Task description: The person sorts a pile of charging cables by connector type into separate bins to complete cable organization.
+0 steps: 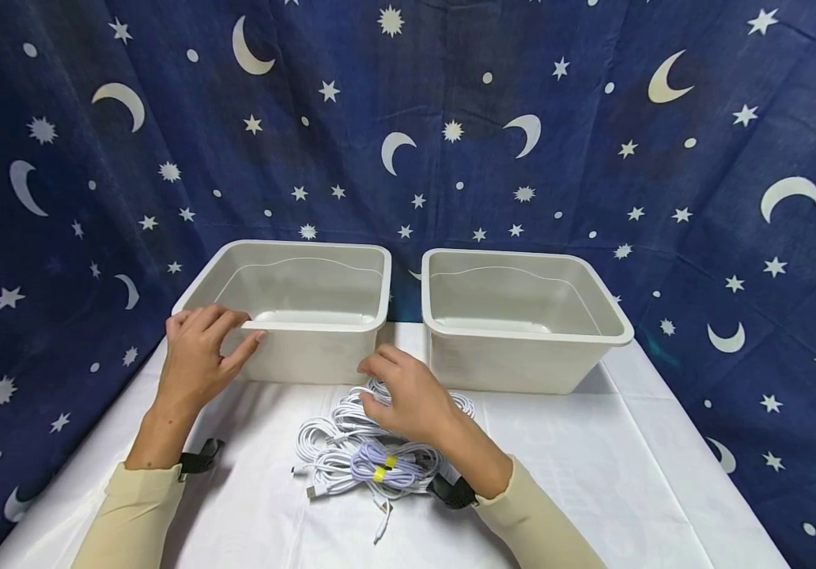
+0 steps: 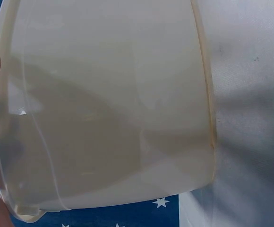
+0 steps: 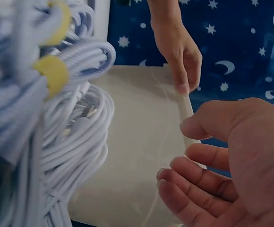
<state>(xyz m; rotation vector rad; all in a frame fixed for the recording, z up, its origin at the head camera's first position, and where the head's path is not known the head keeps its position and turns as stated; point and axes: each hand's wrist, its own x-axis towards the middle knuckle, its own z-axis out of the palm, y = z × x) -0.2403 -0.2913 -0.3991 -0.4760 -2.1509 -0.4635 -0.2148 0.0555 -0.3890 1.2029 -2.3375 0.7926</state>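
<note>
My left hand (image 1: 198, 356) grips the front rim of the left grey-white plastic bin (image 1: 308, 356), fingers over the edge and thumb outside. The left wrist view shows that bin's outer wall (image 2: 113, 118) close up. Above a pile of coiled white cables (image 1: 319, 435), my right hand (image 1: 411, 395) hovers with fingers loosely bent. Nothing lies between its fingers in the right wrist view, where the cables (image 3: 80, 137) rise beside it. A pale lilac cable bundle (image 1: 365, 464) with yellow ties lies at the pile's front.
A second bin (image 1: 500, 363) of the same kind stands to the right, with a narrow gap between the two. Both sit on a white-covered table (image 1: 593, 490). Dark blue cloth (image 1: 451, 71) with moons and stars hangs behind and along the sides.
</note>
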